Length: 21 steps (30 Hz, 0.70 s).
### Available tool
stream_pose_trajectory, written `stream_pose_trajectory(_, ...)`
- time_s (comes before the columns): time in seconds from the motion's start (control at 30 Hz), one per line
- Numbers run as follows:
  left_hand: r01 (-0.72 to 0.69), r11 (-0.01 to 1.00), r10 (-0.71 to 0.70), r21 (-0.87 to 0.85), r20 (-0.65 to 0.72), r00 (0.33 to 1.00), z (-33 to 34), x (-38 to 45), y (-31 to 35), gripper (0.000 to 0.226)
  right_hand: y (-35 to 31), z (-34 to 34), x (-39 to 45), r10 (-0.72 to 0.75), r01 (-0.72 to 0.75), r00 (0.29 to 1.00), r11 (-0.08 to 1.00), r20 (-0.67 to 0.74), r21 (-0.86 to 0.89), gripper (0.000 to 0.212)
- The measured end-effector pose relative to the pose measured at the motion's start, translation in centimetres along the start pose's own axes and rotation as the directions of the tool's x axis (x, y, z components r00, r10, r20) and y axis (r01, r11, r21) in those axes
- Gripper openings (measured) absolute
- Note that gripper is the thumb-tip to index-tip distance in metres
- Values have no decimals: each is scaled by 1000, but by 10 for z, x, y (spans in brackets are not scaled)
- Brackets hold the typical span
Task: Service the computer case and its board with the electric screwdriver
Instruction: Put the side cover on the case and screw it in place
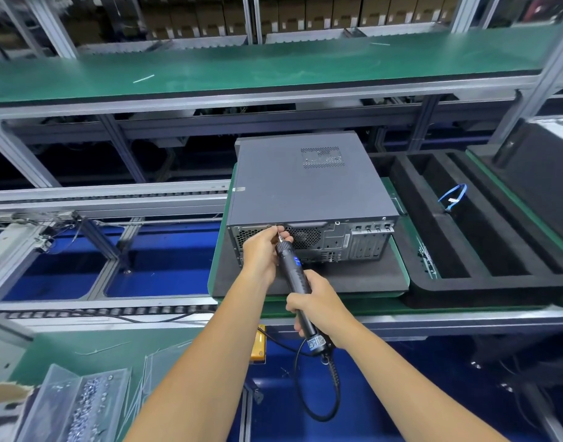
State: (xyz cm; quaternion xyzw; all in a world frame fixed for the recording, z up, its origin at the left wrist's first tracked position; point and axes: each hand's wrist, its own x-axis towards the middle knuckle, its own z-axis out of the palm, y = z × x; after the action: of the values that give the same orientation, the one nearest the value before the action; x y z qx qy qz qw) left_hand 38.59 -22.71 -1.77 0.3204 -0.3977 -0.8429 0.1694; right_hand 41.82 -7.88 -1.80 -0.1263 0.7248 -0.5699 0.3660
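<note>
— Start with what's nearest us. What's in that clear bin (82, 406) by the bench edge?

— Small silvery bits, heaped. I'd guess screws, but they're too small to be sure.

— And the hands?

— The right hand (318, 309) is wrapped round the lower body of the electric screwdriver (294, 279), cord trailing down from its tail end. The left hand (262, 250) is up at the tip, fingers pinched round the bit, or a screw at the bit; I can't tell which.

— Where's the tip pointing?

— At the upper edge of the rear panel of the computer case (305, 183), just by the fan grille. The case lies flat on a dark foam pad (353, 275), rear panel facing us.

— So how far along, would you say?

— Hard to call. The cover is on and the board is hidden inside, so nothing shows of any work on it. My guess is a rear cover screw is being driven or backed out. Closing up or just opening, I can't say.

— Anything further off?

— To the right, a black foam tray (433, 282) with long troughs; one trough holds a looped blue cable (452, 196), the others look bare. Beyond, a green shelf (273, 68), and rows of cartons (184, 17) behind it.
</note>
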Motion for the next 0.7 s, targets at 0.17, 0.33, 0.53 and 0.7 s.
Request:
stream_pose_trajectory(0.17,14,1000,-14,-18,0,1000,1,0,1,16,-2,2,-1,5,-5,1000,1000,6,-1,35)
stream_pose_trajectory(0.33,12,999,-12,-37,-2,1000,2,1,-1,17,-4,2,-2,-1,1,1000,1000,-2,-24,32)
stream_pose_trajectory(0.53,-18,999,18,-40,7,1000,4,1,-2,18,-4,1,-3,-1,1,1000,1000,-3,-9,32)
stream_pose_trajectory(0.7,-21,1000,21,-21,-2,1000,3,1,0,18,-5,-1,-1,6,-6,1000,1000,3,-24,32)
